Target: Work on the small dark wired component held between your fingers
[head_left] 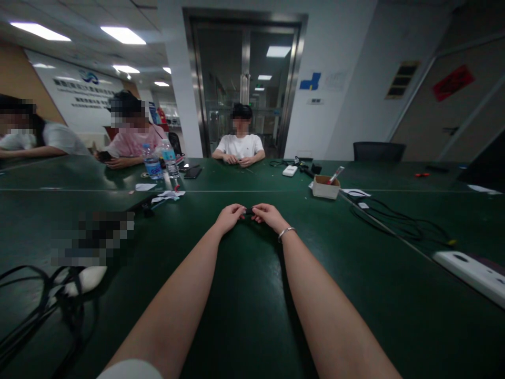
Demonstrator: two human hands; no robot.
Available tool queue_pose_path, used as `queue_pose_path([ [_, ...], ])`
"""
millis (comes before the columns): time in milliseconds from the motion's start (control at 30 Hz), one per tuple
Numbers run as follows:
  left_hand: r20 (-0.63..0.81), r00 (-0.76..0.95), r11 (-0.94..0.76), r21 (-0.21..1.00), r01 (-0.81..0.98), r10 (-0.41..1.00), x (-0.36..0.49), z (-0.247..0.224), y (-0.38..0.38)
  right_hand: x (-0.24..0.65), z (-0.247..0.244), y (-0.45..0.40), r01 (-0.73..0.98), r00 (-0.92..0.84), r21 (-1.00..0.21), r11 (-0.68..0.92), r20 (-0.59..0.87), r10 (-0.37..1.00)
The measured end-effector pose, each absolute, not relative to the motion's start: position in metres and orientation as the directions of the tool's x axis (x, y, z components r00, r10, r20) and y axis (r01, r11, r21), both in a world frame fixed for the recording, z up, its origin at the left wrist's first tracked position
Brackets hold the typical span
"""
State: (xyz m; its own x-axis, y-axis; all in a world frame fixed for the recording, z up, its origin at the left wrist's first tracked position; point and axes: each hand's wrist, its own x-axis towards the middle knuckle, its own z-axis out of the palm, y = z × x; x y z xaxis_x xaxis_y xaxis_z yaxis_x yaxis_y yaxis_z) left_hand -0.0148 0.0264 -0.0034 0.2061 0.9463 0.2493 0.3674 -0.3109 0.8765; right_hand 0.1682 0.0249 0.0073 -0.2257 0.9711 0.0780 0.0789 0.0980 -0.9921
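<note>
A small dark object [248, 211] spans the gap between my two hands, just above the green table [244, 295]. My left hand [229, 218] is closed, its thumb and fingertips pinching the object's left end. On the other end, my right hand [270, 216] pinches with thumb and fingers; a silver bracelet [286, 231] circles that wrist. What exactly the dark object is cannot be made out, as fingers cover both ends.
Beyond my right hand stands a small box [325, 187] with a marker. Black cables [402, 221] and a power strip [469, 271] lie right; bottles [153, 163], paper scraps [169, 196] and a white mouse-like object [86, 280] left. Several people sit across.
</note>
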Motion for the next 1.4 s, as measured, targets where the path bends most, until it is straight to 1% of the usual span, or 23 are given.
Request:
queue_pose_path([
  [433, 0.238, 0.197, -0.292, 0.900, 0.323, 0.951, -0.0137, -0.0031, 0.0259, 0.1686, 0.0047, 0.0273, 0.069, -0.224, -0.993, 0.095, 0.077, 0.971],
  [533, 0.272, 0.182, -0.318, 0.895, 0.313, 0.945, -0.0137, -0.0044, 0.0279, 0.1684, 0.0057, 0.0268, 0.079, -0.220, -0.993, 0.082, 0.063, 0.973],
  [667, 0.254, 0.185, -0.305, 0.885, 0.353, 0.949, -0.0143, -0.0041, 0.0283, 0.1686, 0.0061, 0.0264, 0.085, -0.218, -0.992, 0.091, 0.071, 0.973],
  [933, 0.237, 0.187, -0.292, 0.881, 0.371, 0.953, -0.0132, 0.0018, 0.0215, 0.1690, 0.0064, 0.0257, 0.075, -0.224, -0.992, 0.096, 0.077, 0.972],
  [1100, 0.237, 0.180, -0.286, 0.899, 0.333, 0.955, -0.0126, 0.0041, 0.0188, 0.1692, 0.0053, 0.0273, 0.064, -0.225, -0.992, 0.104, 0.088, 0.970],
  [1233, 0.228, 0.183, -0.280, 0.892, 0.355, 0.956, -0.0131, 0.0037, 0.0187, 0.1690, 0.0055, 0.0270, 0.058, -0.225, -0.993, 0.099, 0.084, 0.971],
  [1400, 0.244, 0.174, -0.288, 0.907, 0.308, 0.954, -0.0127, 0.0005, 0.0218, 0.1688, 0.0058, 0.0267, 0.068, -0.220, -0.993, 0.097, 0.080, 0.972],
])
